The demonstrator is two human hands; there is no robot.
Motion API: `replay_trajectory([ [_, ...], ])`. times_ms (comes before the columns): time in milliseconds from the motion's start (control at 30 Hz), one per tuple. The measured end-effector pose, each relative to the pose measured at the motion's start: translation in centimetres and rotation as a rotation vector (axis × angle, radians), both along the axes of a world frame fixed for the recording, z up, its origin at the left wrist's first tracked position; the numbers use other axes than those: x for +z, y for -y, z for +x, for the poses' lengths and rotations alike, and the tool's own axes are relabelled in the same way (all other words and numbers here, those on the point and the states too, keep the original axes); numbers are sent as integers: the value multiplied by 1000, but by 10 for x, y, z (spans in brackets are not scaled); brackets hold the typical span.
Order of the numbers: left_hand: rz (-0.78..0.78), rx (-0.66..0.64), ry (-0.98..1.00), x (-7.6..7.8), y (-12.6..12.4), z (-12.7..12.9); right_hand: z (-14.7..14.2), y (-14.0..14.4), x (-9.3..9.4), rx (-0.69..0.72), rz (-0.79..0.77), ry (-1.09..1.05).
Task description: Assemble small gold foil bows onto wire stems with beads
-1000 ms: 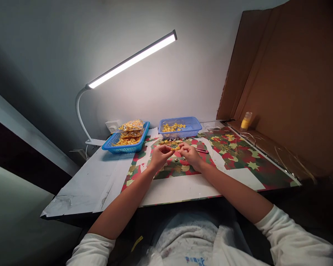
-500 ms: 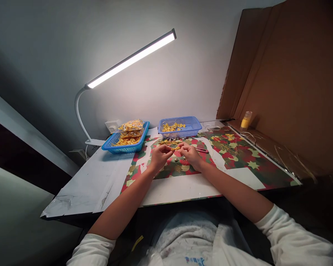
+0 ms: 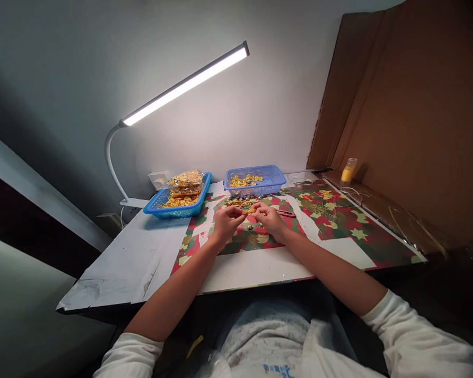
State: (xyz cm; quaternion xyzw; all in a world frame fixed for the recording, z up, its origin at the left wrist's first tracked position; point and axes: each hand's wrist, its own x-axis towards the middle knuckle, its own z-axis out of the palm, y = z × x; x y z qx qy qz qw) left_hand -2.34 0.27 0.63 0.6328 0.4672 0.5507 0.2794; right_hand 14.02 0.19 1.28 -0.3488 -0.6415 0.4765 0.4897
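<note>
— Yellow bow piece (image 3: 249,210) pinched between both sets of fingertips, left hand (image 3: 225,222) and right hand (image 3: 270,219) closed on it just above the patterned mat (image 3: 339,220).

— Step in hand?

— Judged as fitting or shaping the bow. Small round beads (image 3: 251,227) lie on the mat beneath. The next move calls for a steady pinch. Two blue baskets (image 3: 256,181) of yellow pieces stand behind, under the desk lamp (image 3: 185,84).

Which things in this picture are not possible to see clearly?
- Yellow piece, head view: too small; the left hand and right hand partly cover it.
- Basket contents: too small to identify.
- Bottle: label unreadable, too small.
</note>
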Motion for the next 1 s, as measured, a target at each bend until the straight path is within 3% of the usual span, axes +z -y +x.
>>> replay_trajectory([
  [300,8,8,-12,0,0,0,-1,-5,-6,16,38,15],
  [633,82,-16,-53,-4,0,-2,-7,-19,-30,-16,154,5],
  [1000,90,-39,-42,-9,-2,-5,-6,-15,-26,0,203,42],
])
